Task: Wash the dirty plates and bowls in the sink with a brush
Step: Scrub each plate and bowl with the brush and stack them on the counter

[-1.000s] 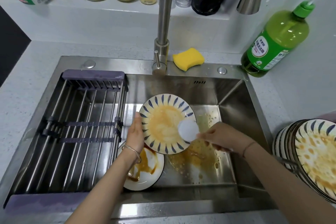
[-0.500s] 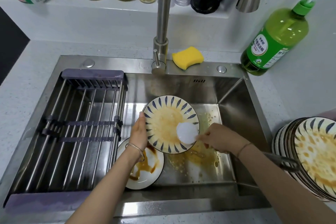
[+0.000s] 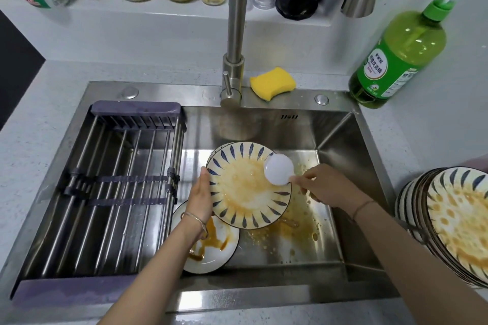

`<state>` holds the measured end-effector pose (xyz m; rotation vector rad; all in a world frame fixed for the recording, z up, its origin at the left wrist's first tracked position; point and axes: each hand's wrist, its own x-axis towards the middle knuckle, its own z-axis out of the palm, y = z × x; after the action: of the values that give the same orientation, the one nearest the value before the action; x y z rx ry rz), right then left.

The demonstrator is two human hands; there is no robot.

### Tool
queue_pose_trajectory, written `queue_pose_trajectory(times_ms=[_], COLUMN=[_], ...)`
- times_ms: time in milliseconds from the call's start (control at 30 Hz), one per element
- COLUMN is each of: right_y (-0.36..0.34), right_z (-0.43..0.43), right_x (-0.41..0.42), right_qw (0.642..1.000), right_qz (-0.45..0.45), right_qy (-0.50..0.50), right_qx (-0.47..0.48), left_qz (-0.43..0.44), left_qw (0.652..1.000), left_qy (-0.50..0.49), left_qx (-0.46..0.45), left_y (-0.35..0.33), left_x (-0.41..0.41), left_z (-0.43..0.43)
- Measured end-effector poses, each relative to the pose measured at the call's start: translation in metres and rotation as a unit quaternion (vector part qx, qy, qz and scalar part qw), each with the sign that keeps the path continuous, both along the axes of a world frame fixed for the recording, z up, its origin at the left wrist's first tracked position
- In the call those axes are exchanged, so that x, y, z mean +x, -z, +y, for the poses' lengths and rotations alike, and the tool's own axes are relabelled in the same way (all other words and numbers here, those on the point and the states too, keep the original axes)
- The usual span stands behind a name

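My left hand (image 3: 200,196) grips the left rim of a blue-patterned plate (image 3: 245,192) smeared with orange sauce, holding it tilted over the steel sink (image 3: 335,140). My right hand (image 3: 323,185) holds a brush by its handle, and the round white brush head (image 3: 278,169) presses on the plate's upper right part. A white plate (image 3: 216,250) with brown sauce lies on the sink floor below my left wrist. A stack of dirty patterned plates (image 3: 454,221) stands on the counter at the right.
A purple-framed metal drying rack (image 3: 111,187) spans the sink's left half. The faucet (image 3: 235,42) rises behind the sink, with a yellow sponge (image 3: 272,83) beside it and a green soap bottle (image 3: 398,53) at the right. Jars line the back ledge. Orange sauce spatters the sink floor.
The brush head has slid from the plate's lower right up to its upper right edge. The plate stays in my left hand.
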<state>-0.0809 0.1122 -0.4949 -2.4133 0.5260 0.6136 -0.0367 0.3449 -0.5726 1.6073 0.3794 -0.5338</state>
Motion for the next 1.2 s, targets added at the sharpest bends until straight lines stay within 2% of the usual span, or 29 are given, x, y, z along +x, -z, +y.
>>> queue_pose_trajectory(times_ms=[67, 133, 267, 400, 533, 600, 667, 700, 800, 900, 967, 1000, 1100, 1200], right_y=[0.009, 0.017, 0.021, 0.015, 0.007, 0.005, 0.004, 0.004, 0.007, 0.009, 0.008, 0.008, 0.006, 0.001], right_z=[0.002, 0.005, 0.008, 0.015, 0.019, 0.018, 0.018, 0.019, 0.019, 0.022, 0.025, 0.026, 0.029, 0.032], right_x=[-0.007, -0.015, -0.02, -0.011, -0.006, -0.006, -0.009, -0.01, -0.015, -0.019, -0.021, -0.022, -0.024, -0.024], right_qw=[0.986, 0.945, 0.925, 0.929, 0.904, 0.891, 0.867, 0.852, 0.83, 0.826, 0.825, 0.824, 0.819, 0.815], right_qz=[-0.057, -0.099, -0.132, -0.044, -0.012, -0.008, -0.013, -0.016, -0.017, -0.015, -0.016, -0.015, -0.021, -0.027], right_qy=[0.084, 0.188, 0.252, 0.236, 0.256, 0.273, 0.311, 0.336, 0.387, 0.404, 0.408, 0.41, 0.414, 0.409], right_qx=[0.133, 0.249, 0.252, 0.282, 0.341, 0.363, 0.39, 0.401, 0.401, 0.393, 0.392, 0.392, 0.397, 0.409], left_qz=[0.015, 0.037, 0.058, 0.074, 0.071, 0.045, -0.056, -0.123, -0.237, -0.319, -0.382, -0.404, -0.436, -0.466], left_qw=[1.0, 0.998, 0.996, 0.995, 0.994, 0.998, 0.995, 0.984, 0.944, 0.841, 0.765, 0.744, 0.716, 0.732], left_qy=[-0.017, -0.036, -0.044, -0.036, -0.027, -0.002, 0.072, 0.102, 0.207, 0.396, 0.456, 0.464, 0.46, 0.423], left_qx=[-0.013, -0.025, -0.049, -0.065, -0.073, -0.043, 0.039, 0.081, 0.102, 0.187, 0.247, 0.261, 0.292, 0.261], left_y=[0.004, 0.002, 0.001, 0.001, -0.002, -0.008, -0.014, -0.021, -0.041, -0.051, -0.046, -0.04, -0.029, -0.028], left_x=[-0.003, -0.001, 0.002, 0.003, 0.008, 0.013, 0.019, 0.019, 0.009, -0.011, -0.018, -0.018, -0.014, -0.016], left_z=[0.002, 0.003, 0.004, 0.002, -0.002, -0.004, -0.007, -0.008, -0.014, -0.027, -0.036, -0.04, -0.046, -0.049])
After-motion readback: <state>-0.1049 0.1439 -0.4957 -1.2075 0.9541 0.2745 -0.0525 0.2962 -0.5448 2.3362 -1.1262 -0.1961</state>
